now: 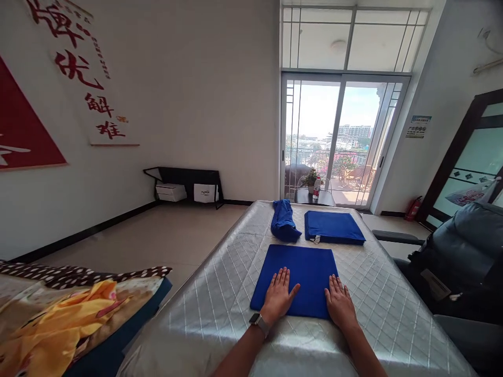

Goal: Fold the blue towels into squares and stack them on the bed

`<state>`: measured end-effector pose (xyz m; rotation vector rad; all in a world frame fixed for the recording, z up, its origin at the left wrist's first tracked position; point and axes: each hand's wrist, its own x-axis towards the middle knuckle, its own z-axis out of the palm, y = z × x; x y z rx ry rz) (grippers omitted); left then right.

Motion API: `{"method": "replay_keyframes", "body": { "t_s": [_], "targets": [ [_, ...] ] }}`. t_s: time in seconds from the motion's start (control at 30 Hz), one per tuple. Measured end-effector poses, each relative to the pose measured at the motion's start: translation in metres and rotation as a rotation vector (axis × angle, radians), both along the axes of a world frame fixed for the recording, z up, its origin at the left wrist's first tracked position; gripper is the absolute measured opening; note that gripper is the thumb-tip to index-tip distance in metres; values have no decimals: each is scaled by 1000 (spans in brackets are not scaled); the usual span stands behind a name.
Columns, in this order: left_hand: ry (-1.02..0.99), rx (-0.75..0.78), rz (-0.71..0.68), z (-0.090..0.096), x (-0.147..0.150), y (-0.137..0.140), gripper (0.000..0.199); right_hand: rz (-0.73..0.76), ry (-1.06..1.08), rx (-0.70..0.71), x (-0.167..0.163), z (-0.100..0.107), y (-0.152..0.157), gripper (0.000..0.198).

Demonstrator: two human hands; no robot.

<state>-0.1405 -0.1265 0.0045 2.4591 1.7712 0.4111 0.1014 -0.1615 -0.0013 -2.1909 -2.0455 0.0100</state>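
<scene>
The flat blue cloth (302,275) lies on the near part of the bench (220,293), whose surface has a silver quilted cover. From its left edge, a broad stretch of the cover goes to the left side of the bench; from its right edge, another stretch goes to the right side. The far edge has less room: just beyond it are a crumpled blue cloth (285,222) and, to the right, a folded blue stack (334,226), with a slim gap between these two. A white label (315,239) shows at the near side of the stack.

The left hand (278,294) rests palm down on the flat cloth, with the fingers pointing forward and the thumb spread inward; a watch (259,322) is on this wrist. The right hand (341,302) also lies palm down, over the right edge of the same cloth. Both hands are opened flat and grip nothing. The forearms come from the near side, well apart.
</scene>
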Motion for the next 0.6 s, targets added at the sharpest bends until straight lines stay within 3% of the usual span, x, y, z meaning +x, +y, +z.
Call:
{"method": "replay_keyframes", "body": {
  "t_s": [0.13, 0.23, 0.43, 0.6],
  "targets": [
    [60, -21, 141, -4, -65, -2, 89, -20, -9, -19, -2, 0, 0, 61],
    [58, -12, 134, -10, -87, -8, 89, -30, -20, -52, -2, 3, 1, 61],
    [62, 4, 117, -13, -91, -13, 88, -12, -12, -99, 9, 18, 15, 65],
    [94, -36, 153, 2, -85, -6, 91, 40, -5, -64, 12, 29, 43, 65]
  ]
}}
